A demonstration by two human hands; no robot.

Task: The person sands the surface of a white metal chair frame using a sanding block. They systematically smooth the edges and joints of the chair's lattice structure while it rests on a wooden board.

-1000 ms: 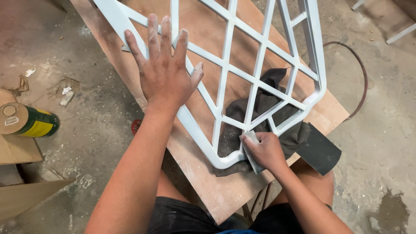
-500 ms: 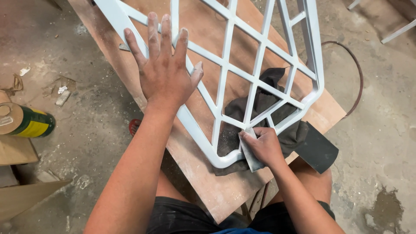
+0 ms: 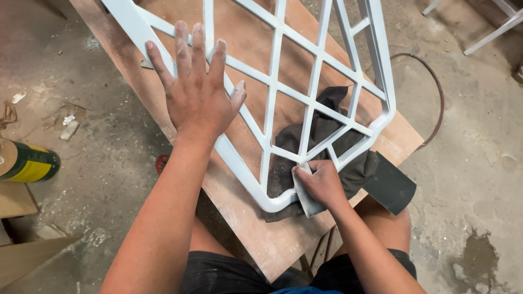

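Down on a plywood table [image 3: 283, 239], resting flat: a pale blue-grey metal lattice frame [image 3: 305, 103] with diagonal bars and a rounded near corner. Pressed palm-down on the frame's left rail, fingers spread and dusted white: the left hand [image 3: 199, 100], grip released, grasping nothing, simply bearing on the metal. Closer to the body, at the rounded corner: the right hand [image 3: 322, 182], grip clenched on a small folded piece of grey sandpaper [image 3: 306, 198], held against the inner edge of the frame where a diagonal bar meets the corner rail. Under that corner, spread between frame and table: a dark cloth [image 3: 321, 128], crumpled, showing through the lattice openings. Just to the right of the cloth, hanging past the table's edge: a flat black sheet [image 3: 389, 185], touching the cloth. Beneath the table: bare knees and dark shorts. Well to the left, lying on its side on the dusty concrete floor [image 3: 479, 141]: a green and yellow can [image 3: 30, 162], beside bits of cardboard [image 3: 27, 256]. Right of the table, curving over the floor: a thin dark hoop of wire or cable [image 3: 436, 92], partly hidden behind the table's corner.
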